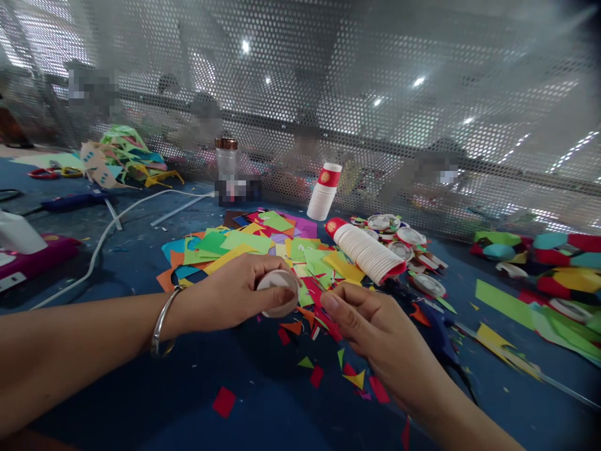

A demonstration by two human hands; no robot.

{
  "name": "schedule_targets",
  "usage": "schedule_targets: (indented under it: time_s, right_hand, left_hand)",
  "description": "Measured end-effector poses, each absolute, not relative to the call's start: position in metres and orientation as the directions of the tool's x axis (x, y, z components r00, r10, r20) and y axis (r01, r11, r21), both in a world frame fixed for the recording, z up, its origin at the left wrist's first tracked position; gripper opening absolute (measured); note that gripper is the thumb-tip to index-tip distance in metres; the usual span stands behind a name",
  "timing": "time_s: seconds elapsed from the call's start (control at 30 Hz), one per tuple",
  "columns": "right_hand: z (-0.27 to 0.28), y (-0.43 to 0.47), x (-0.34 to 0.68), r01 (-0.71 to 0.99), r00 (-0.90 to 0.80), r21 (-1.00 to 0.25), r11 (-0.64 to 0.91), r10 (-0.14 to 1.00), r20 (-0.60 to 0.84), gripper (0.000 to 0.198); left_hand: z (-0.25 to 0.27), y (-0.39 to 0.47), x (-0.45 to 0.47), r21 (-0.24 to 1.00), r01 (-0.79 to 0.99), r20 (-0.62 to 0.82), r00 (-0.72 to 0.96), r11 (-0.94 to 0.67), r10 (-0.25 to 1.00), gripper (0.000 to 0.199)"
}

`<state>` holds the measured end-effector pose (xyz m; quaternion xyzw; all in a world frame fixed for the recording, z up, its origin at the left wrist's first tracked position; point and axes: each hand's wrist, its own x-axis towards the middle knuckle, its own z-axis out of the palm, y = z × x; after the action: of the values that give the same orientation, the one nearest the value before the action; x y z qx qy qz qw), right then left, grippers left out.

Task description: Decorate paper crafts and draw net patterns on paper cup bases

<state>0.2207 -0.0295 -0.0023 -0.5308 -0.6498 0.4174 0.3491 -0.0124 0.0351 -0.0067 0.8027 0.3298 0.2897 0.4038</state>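
Observation:
My left hand (256, 285), with a silver bangle on its wrist, is wrapped round a white paper cup (277, 307); its round end faces me, and the thumb lies across it. Just to the right, my right hand (361, 313) is closed in a pinch. A thin sliver shows at its fingertips, too small to name, and red paper is close by. Beneath and beyond both hands spreads a heap of coloured paper pieces (244, 241). Small red, yellow and green scraps (317, 376) are scattered in front.
Two stacks of red-and-white paper cups, one upright (322, 207) and one lying (366, 250), are beyond my right hand. Cut cup rings (410, 237) sit beside them. A blue glue gun (439, 332) is at right. At left are a white cable (96, 254) and a purple box (56, 250).

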Motion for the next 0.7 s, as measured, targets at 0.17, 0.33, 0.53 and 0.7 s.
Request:
schedule_targets:
  time_s: [0.17,0.33,0.53,0.7]
  right_hand:
    - [-0.003,-0.029,0.215,0.415,-0.244,-0.903,0.109,0.97,0.005,0.046]
    - [-0.009,-0.027,0.208,0.326,-0.303,-0.942,0.084,0.953,-0.02,0.034]
    - [-0.009,-0.027,0.206,0.291,-0.318,-0.956,0.043,0.946,-0.055,0.034]
    - [-0.007,-0.027,0.207,0.279,-0.31,-0.96,0.031,0.949,-0.06,0.036]
  left_hand:
    - [-0.006,0.025,-0.01,0.872,0.383,-0.018,0.648,-0.305,0.761,0.012]
    - [-0.003,0.015,-0.005,0.903,0.419,-0.251,0.688,-0.091,0.681,0.02]
    - [-0.003,0.012,-0.003,0.918,0.396,-0.292,0.673,0.002,0.68,0.025]
    - [-0.008,0.013,-0.004,0.932,0.361,-0.269,0.669,0.014,0.692,0.025]
